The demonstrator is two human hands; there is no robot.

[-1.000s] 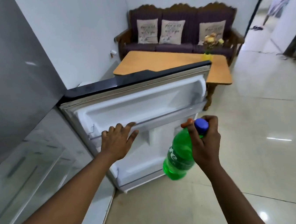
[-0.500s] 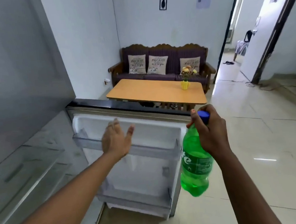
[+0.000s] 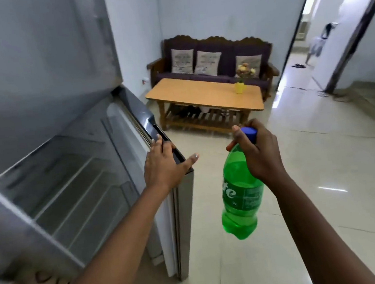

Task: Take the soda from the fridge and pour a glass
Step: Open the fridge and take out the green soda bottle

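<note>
A green soda bottle (image 3: 240, 194) with a blue cap hangs upright in front of me, gripped around its neck by my right hand (image 3: 258, 150). My left hand (image 3: 163, 165) lies flat on the top edge of the lower fridge door (image 3: 183, 223), fingers spread, thumb pointing right. The door stands partly open, edge-on to me. Behind it the fridge interior (image 3: 72, 200) shows bare glass shelves. No glass is in view.
A wooden coffee table (image 3: 202, 94) with a yellow vase of flowers (image 3: 240, 85) stands ahead, and a dark sofa (image 3: 215, 62) with three cushions is behind it. An open doorway (image 3: 305, 43) is at the right. The pale tiled floor spreads to the right.
The fridge door has swung from wide open towards the fridge. My left hand shifted from its inner shelf to its top edge. The bottle has come upright and stays in my right hand.
</note>
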